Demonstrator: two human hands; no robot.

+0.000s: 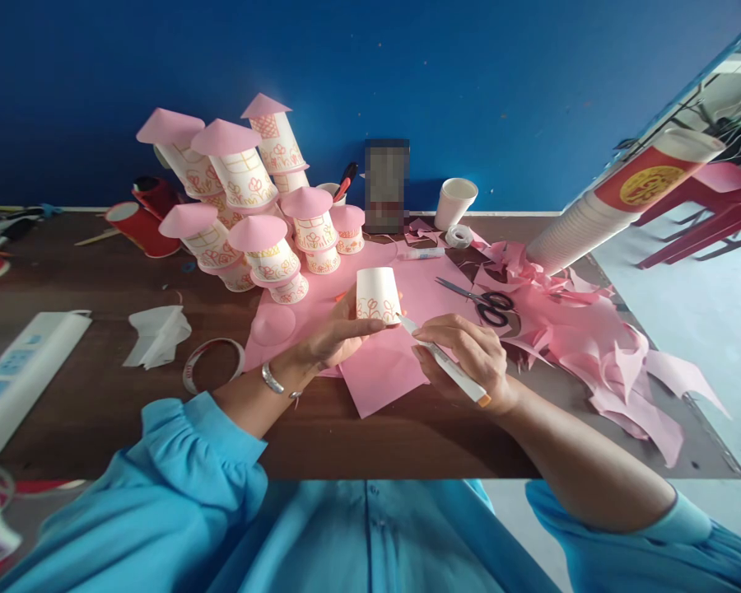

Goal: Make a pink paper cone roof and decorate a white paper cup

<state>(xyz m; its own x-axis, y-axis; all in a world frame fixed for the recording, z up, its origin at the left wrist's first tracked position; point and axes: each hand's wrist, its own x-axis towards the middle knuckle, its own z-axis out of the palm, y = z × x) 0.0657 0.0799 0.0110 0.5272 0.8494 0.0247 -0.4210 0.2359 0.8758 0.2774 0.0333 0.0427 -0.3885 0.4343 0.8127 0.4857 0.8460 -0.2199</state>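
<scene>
My left hand [339, 329] is closed around a white paper cup [378, 290] held upside down over the table. Orange flower drawings run along the cup's lower rim. In my right hand [469, 354] is a white marker [450, 372] with an orange end, its tip at the cup's right side near the rim. Pink paper sheets [383, 379] lie beneath both hands. To the left stand several decorated cup towers [268, 247] with pink cone roofs and orange flower and window drawings. A loose pink cone [274, 324] rests on the paper by my left hand.
Scissors [482, 301] and pink scraps [586, 329] lie to the right, near a tall leaning stack of cups [623, 198]. A white cup [455, 203] and tape roll [458, 236] stand at the back. At left are a tape ring [213, 366] and power strip [25, 379].
</scene>
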